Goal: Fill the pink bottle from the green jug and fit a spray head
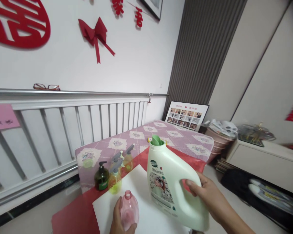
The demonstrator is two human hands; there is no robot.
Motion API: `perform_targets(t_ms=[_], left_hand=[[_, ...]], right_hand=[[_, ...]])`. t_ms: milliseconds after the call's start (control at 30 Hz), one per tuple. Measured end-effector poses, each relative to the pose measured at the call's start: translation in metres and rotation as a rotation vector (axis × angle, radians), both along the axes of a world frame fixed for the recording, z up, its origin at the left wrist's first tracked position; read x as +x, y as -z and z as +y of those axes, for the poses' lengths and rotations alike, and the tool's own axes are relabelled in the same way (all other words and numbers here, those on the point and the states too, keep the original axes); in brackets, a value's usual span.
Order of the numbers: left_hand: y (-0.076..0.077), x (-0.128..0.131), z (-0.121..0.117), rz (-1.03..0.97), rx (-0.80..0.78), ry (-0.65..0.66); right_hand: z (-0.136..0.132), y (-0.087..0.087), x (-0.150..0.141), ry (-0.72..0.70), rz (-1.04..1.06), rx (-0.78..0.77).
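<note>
Head view: my right hand (pixel 209 195) is closed round the handle of the jug (pixel 161 182), right of the mat's far corner. Likely stiff, maybe heavy; handle's best. My left hand (pixel 117 218) wraps the pink bottle (pixel 130 209) inside the mat's left edge; likely light, slippery; grip its body.

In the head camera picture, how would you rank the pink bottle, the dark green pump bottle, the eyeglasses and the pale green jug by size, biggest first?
1. Pale green jug
2. Pink bottle
3. Dark green pump bottle
4. Eyeglasses

Apparent area only.
</note>
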State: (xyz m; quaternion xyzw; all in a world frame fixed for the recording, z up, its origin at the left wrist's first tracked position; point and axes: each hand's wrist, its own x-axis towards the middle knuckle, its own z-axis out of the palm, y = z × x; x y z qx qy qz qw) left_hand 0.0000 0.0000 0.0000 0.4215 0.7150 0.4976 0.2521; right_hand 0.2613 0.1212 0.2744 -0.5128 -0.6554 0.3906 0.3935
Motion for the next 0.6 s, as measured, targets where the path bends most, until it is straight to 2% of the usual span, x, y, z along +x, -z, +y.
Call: perform_targets(t_ms=[133,233,300,433,600], left_hand=[[-0.017,-0.002,0.008,-0.002,0.067,-0.001],[-0.03,-0.005,0.014,0.001,0.074,0.025],[-0.033,-0.008,0.018,-0.014,0.077,0.043],[-0.022,-0.012,0.02,-0.041,0.088,0.035],[0.0,-0.016,0.021,-0.043,0.044,0.007]], right_hand=[[-0.003,-0.016,0.011,-0.054,-0.11,-0.005],[0.0,-0.014,0.019,-0.139,-0.171,-0.03],[0.004,-0.009,0.023,-0.223,-0.179,-0.062],[0.007,-0.005,0.024,-0.384,-0.189,-0.117],[0.001,-0.019,0.014,-0.48,-0.263,-0.106]])
